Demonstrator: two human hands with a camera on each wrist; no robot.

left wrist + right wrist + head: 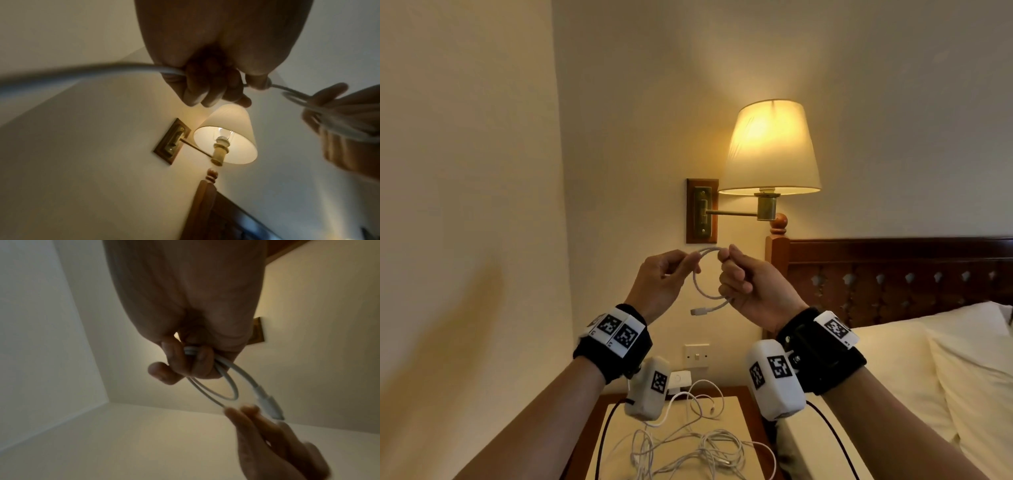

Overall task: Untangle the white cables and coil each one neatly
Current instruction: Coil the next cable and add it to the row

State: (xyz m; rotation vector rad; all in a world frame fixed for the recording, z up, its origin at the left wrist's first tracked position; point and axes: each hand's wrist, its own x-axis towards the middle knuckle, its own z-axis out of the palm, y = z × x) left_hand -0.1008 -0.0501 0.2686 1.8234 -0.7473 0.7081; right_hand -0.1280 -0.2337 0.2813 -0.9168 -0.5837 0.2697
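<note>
- the biggest risk, as i judge it: the small coil [705, 279] is springing open, since the right hand [750, 291] is clamping its loops at one side only; a slackening there would be letting the turns fan out and undoing the neat winding.
- next, the free plug end [695, 311] is dangling below the coil between the two wrists; it could be swinging down and snagging the loose white cables [688, 448] that are lying in a heap on the bedside table [736, 407], knotting things up again.
- smaller still: the left hand [664, 284] is pulling on its stretch of cable; too hard a tug would be dragging the loops through the right fingers [185, 363] or kinking the cord near the connector.
- pose, right hand: it is being held up in front of the wall lamp [770, 147], knuckles toward the head camera, fingers and thumb curling round the gathered loops and pinching them together.
- pose, left hand: it is being raised just beside the right, palm turned in, thumb and fingers [195, 91] pinching the cable at the coil's top left edge.
- both forearms are angling upward, well above the table.
</note>
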